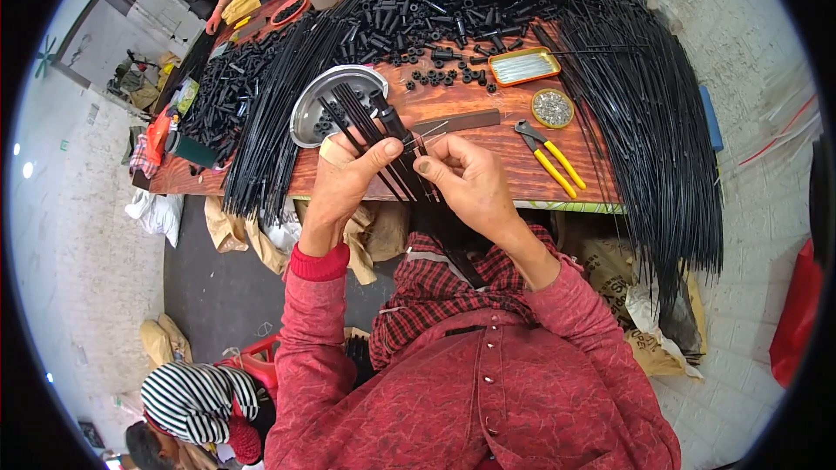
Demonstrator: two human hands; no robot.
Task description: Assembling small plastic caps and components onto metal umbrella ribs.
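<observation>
My left hand (344, 183) is closed around several thin black rods (355, 113) and a black cylindrical fitting (389, 115), held upright over the table's near edge. Against the fitting's lower end, my right hand (475, 181) pinches a thin metal wire (433, 130) between thumb and forefinger. The fingertips of both hands nearly meet there and hide part of the joint. Just behind my left hand is a round metal bowl (300, 126) with small black parts inside. Pliers with yellow handles (557, 170) lie to the right of my right hand.
Long black rods (644, 113) hang over the table's right side, and another bundle (279, 122) lies at left. Black fittings (392, 17) are heaped behind. An orange-rimmed tray (524, 67) holds pale wires; a round dish (552, 109) holds small metal pieces. Other people are at far left and lower left.
</observation>
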